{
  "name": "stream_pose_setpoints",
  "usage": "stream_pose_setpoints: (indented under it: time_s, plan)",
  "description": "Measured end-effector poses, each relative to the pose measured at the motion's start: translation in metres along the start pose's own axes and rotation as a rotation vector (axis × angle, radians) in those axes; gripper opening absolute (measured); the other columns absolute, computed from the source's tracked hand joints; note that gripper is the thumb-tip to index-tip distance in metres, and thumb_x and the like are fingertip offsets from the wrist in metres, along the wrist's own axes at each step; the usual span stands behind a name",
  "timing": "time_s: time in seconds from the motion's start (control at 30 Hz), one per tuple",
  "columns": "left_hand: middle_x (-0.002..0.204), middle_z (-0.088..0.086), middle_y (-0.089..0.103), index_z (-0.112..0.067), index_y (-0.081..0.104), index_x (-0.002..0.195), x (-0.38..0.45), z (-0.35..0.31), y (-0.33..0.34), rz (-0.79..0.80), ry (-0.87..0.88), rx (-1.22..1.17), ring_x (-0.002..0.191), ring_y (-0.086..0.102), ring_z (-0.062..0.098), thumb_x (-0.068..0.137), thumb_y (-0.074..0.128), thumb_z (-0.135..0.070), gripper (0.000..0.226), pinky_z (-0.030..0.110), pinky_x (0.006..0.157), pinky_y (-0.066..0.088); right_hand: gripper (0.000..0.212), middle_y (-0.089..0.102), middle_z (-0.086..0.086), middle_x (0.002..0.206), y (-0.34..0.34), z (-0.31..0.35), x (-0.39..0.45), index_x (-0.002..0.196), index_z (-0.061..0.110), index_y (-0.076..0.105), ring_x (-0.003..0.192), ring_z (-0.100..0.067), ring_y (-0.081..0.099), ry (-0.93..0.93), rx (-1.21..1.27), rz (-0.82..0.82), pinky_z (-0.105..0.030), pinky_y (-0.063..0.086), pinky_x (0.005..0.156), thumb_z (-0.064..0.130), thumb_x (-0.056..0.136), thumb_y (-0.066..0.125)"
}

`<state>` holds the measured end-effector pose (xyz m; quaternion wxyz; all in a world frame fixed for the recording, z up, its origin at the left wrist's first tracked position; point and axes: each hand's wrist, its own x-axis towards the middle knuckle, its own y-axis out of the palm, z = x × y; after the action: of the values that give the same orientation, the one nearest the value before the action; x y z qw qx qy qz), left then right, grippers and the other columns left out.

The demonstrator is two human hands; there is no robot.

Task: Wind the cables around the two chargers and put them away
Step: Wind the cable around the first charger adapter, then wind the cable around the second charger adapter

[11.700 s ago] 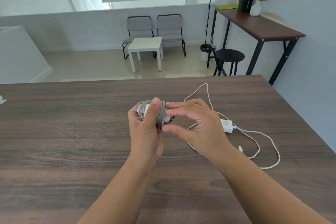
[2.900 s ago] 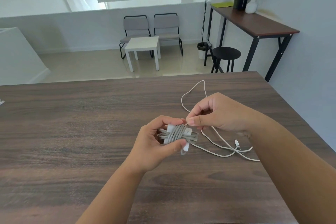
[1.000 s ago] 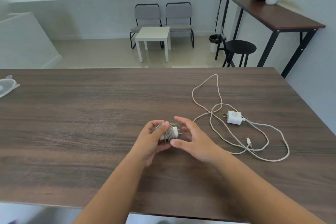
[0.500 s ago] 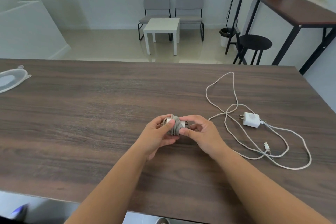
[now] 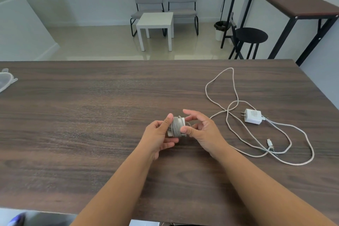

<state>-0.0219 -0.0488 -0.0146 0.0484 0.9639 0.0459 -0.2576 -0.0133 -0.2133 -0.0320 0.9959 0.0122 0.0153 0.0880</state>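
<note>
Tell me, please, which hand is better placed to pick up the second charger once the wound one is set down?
The right hand, probably. The loose white charger lies on the table to its right, while the left hand grips the wound charger farther away.

Mid-table: left hand (image 5: 157, 135) and right hand (image 5: 200, 130) both pinch the wound charger (image 5: 177, 126) (grey cable coiled tight around it). Toward the table's (image 5: 91, 115) right edge: white charger (image 5: 252, 116), its loose cable (image 5: 227, 86) sprawling in loops.
</note>
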Motion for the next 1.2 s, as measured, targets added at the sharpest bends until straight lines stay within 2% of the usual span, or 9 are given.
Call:
stream_pose_setpoints:
  time_s: [0.1,0.2,0.3,0.4,0.57,0.73,1.0,1.1,1.2]
  plan:
    - [0.073,0.007,0.073,-0.011,0.058,0.093,0.009,-0.001,-0.003,-0.072,-0.013,0.089,0.051,0.068,0.015,0.080,0.064,-0.064,0.055,0.022,0.041,0.049,0.026,0.063,-0.009,0.100,-0.002,-0.003,0.001,0.117,0.028,0.063,0.078,-0.016,0.060,0.081,0.122,0.023,-0.022,0.052,0.065,0.017,0.093,0.059]
    - [0.066,0.006,0.072,-0.007,0.062,0.091,0.016,-0.003,-0.008,-0.086,0.016,0.224,0.047,0.064,0.013,0.078,0.059,-0.071,0.065,0.022,0.042,0.048,0.026,0.065,-0.008,0.094,0.000,-0.009,0.003,0.112,0.022,0.066,0.074,-0.015,0.062,0.107,0.061,0.023,-0.021,0.052,0.065,0.005,0.094,0.058]
    - [0.063,0.008,0.071,-0.002,0.070,0.091,0.023,-0.007,-0.011,-0.109,0.056,0.330,0.042,0.058,0.012,0.083,0.050,-0.074,0.076,0.021,0.041,0.045,0.020,0.068,-0.011,0.090,0.004,-0.011,0.011,0.106,0.017,0.068,0.070,-0.015,0.065,0.168,0.079,-0.027,-0.021,0.052,0.062,0.004,0.093,0.059]
    - [0.068,0.010,0.072,-0.006,0.073,0.089,0.033,-0.014,-0.012,-0.116,0.034,0.307,0.047,0.060,0.015,0.092,0.043,-0.066,0.068,0.023,0.044,0.048,0.014,0.068,-0.009,0.085,0.007,-0.010,0.024,0.102,0.014,0.068,0.067,-0.013,0.066,0.220,0.103,-0.091,-0.021,0.052,0.061,0.007,0.092,0.060]
    - [0.085,0.011,0.069,-0.010,0.071,0.100,0.040,-0.024,-0.015,0.021,-0.009,0.232,0.063,0.061,0.020,0.098,0.050,-0.039,0.036,0.030,0.057,0.055,0.010,0.068,-0.004,0.079,0.007,-0.006,0.042,0.094,0.019,0.069,0.064,-0.011,0.065,0.240,0.072,-0.158,-0.022,0.052,0.061,0.013,0.093,0.061]
    - [0.089,0.009,0.071,-0.019,0.069,0.105,0.040,-0.022,-0.018,-0.014,0.085,0.318,0.060,0.063,0.018,0.098,0.051,-0.043,0.032,0.028,0.054,0.055,0.011,0.069,-0.006,0.082,0.005,-0.004,0.048,0.097,0.020,0.069,0.056,-0.012,0.064,0.274,0.012,-0.158,-0.021,0.053,0.056,0.017,0.095,0.058]
    - [0.085,0.007,0.072,-0.025,0.062,0.101,0.033,-0.016,-0.018,-0.127,0.191,0.397,0.058,0.064,0.015,0.095,0.053,-0.051,0.028,0.030,0.053,0.058,0.017,0.067,-0.003,0.096,-0.001,-0.001,0.042,0.107,0.018,0.068,0.064,-0.019,0.064,0.288,-0.073,-0.178,-0.024,0.053,0.059,0.020,0.096,0.055]
    - [0.084,0.004,0.071,-0.024,0.063,0.101,0.031,-0.014,-0.023,-0.184,0.224,0.450,0.063,0.064,0.016,0.093,0.054,-0.053,0.031,0.038,0.061,0.060,0.019,0.065,0.005,0.093,-0.009,0.011,0.033,0.108,0.021,0.068,0.070,-0.018,0.066,0.240,-0.157,-0.194,-0.027,0.056,0.066,0.021,0.095,0.055]
    - [0.096,-0.005,0.064,-0.026,0.063,0.104,0.031,-0.016,-0.027,-0.310,0.379,0.697,0.090,0.062,0.018,0.092,0.052,-0.055,0.033,0.041,0.083,0.053,0.018,0.067,0.006,0.091,-0.038,0.022,0.021,0.099,0.031,0.069,0.075,-0.018,0.069,0.136,-0.307,-0.226,-0.031,0.056,0.073,0.020,0.092,0.056]
